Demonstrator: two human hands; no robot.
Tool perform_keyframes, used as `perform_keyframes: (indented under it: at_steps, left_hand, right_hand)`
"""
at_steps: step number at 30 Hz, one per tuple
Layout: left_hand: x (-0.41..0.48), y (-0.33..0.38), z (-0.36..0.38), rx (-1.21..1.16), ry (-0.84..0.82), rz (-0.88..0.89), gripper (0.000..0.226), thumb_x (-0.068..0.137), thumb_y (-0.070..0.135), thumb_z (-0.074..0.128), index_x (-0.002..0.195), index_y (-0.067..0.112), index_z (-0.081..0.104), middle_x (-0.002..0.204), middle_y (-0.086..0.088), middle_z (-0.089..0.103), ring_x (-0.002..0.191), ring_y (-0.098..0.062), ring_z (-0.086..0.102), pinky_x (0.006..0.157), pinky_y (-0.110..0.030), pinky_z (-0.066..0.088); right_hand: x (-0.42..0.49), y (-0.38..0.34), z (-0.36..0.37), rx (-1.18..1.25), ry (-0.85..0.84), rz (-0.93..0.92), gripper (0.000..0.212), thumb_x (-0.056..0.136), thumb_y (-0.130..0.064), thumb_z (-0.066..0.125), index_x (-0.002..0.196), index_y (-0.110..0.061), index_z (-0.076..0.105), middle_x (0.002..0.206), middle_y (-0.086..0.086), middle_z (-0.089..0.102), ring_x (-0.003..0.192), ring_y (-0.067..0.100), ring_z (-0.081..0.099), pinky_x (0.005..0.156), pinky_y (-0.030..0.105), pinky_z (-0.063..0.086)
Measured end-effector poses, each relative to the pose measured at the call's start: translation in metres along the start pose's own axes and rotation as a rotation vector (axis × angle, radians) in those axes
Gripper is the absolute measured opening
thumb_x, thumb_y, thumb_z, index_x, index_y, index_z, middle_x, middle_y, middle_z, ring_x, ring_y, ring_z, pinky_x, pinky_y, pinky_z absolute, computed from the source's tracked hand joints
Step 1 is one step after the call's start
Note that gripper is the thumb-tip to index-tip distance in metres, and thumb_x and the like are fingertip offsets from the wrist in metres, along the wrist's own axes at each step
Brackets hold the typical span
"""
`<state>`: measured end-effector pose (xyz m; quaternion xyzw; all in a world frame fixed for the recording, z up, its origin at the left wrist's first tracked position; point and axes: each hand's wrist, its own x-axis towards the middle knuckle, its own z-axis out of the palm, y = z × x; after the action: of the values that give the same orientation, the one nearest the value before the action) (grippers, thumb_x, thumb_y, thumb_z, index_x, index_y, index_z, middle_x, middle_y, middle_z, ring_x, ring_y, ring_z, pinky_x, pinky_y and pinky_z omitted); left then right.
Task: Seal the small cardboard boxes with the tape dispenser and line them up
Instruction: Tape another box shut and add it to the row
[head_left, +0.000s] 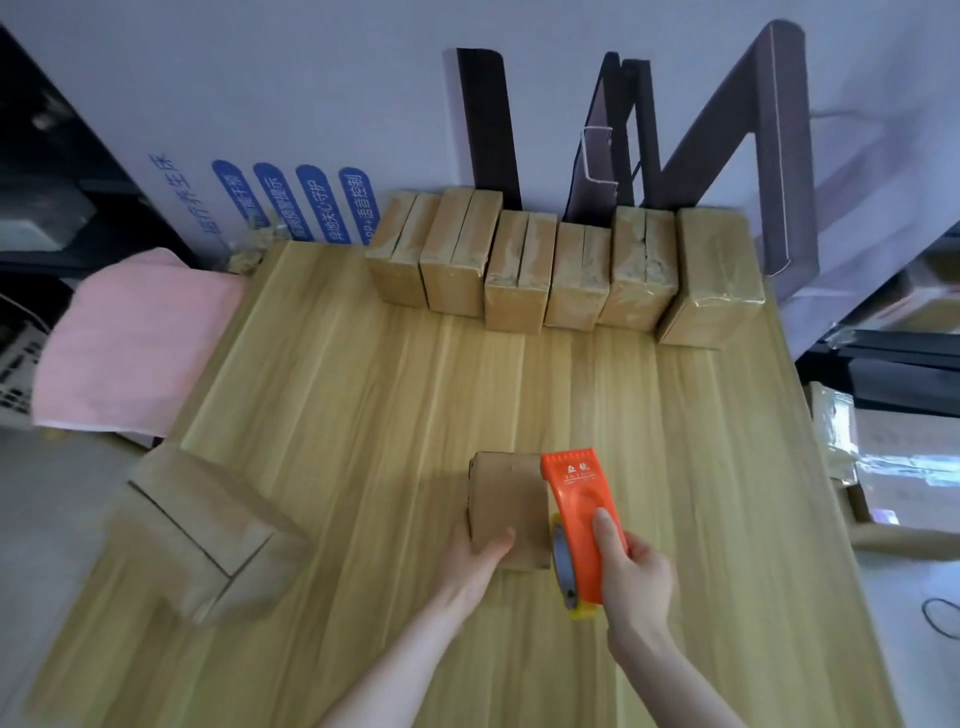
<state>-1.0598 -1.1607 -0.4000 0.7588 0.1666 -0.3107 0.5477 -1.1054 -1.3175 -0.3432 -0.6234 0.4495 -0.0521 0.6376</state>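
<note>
Standing side by side along the far edge of the tabletop (363, 415), six taped boxes form a row (561, 270), neighbours touching or nearly so, the rightmost one turned a little and near the right edge. Behind the row rises a white wall (311, 104) with dark frame pieces (779, 156) leaning on it. A broad band of bare wood lies between the row and the hands, and more bare wood runs from the hands to the right edge. At the left edge sits one bigger carton (202, 530), blurred and set askew; beyond it a pink towel (130, 343) lies off the far left corner. Counted: six boxes in the row, one box at the hands, one carton, one dispenser, one towel. The single box (511, 499) is in the near half of the tabletop, about midway across; whether it rests on the wood or is held just above it cannot be told. The left hand (480, 558) holds its near left corner, thumb laid on the top face, the other fingers hidden. The right hand (636, 577) grips the orange dispenser (574, 499), fingers curled round its body and one digit stretched forward along the top. The dispenser lies against the box's right side, and its tape roll (562, 564) sits just beside the box's near right corner
</note>
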Motion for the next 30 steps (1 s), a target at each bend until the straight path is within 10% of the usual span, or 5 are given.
perform_keyframes:
  at_steps: [8, 13, 19, 23, 30]
  left_hand:
    - [-0.007, 0.013, -0.011, 0.785, 0.304, 0.475, 0.103, 0.067, 0.042, 0.075, 0.151, 0.029, 0.016, 0.145, 0.0, 0.027, 0.131, -0.02, 0.033, 0.107, -0.037, 0.033]
    - [0.001, 0.003, -0.035, 1.271, -0.174, 0.871, 0.094, 0.08, 0.021, 0.072, 0.153, 0.026, 0.013, 0.159, 0.005, 0.013, 0.148, -0.017, 0.001, 0.115, -0.025, 0.004]
    - [0.009, 0.007, -0.035, 1.61, -0.118, 0.904, 0.106, 0.081, 0.008, 0.065, 0.151, 0.024, -0.012, 0.159, 0.01, -0.017, 0.143, -0.019, -0.025, 0.117, -0.047, -0.011]
    - [-0.013, 0.027, -0.022, 1.163, -0.043, 0.726, 0.083, 0.083, 0.052, 0.058, 0.152, 0.025, 0.02, 0.159, 0.013, 0.008, 0.147, -0.008, -0.004, 0.118, -0.039, -0.01]
    - [-0.062, 0.1, -0.006, -0.204, -0.069, 0.256, 0.017, 0.096, 0.026, 0.056, 0.099, 0.019, 0.071, 0.096, 0.0, 0.075, 0.084, -0.008, 0.07, 0.08, -0.025, 0.053]
  right_hand:
    - [0.014, -0.005, -0.037, 0.003, 0.013, -0.058, 0.048, 0.089, -0.033, 0.066, 0.065, 0.007, 0.061, 0.041, -0.002, 0.052, 0.032, 0.01, 0.046, 0.032, 0.02, 0.037]
    - [0.012, -0.033, -0.064, -0.007, -0.079, -0.185, 0.039, 0.091, -0.026, 0.065, 0.057, -0.008, 0.058, 0.037, -0.003, 0.052, 0.028, 0.009, 0.049, 0.027, 0.019, 0.035]
    - [0.012, -0.05, -0.084, -0.094, -0.296, -0.202, 0.037, 0.091, -0.024, 0.064, 0.067, 0.003, 0.062, 0.046, 0.014, 0.06, 0.033, 0.023, 0.057, 0.029, 0.025, 0.042]
    - [0.011, -0.054, -0.09, -0.115, -0.362, -0.203, 0.034, 0.091, -0.025, 0.065, 0.069, 0.002, 0.064, 0.052, 0.024, 0.061, 0.035, 0.032, 0.057, 0.032, 0.033, 0.047]
    - [0.0, -0.06, -0.093, -0.197, -0.435, -0.295, 0.023, 0.089, -0.022, 0.067, 0.069, -0.013, 0.073, 0.058, 0.026, 0.063, 0.042, 0.037, 0.059, 0.035, 0.045, 0.051]
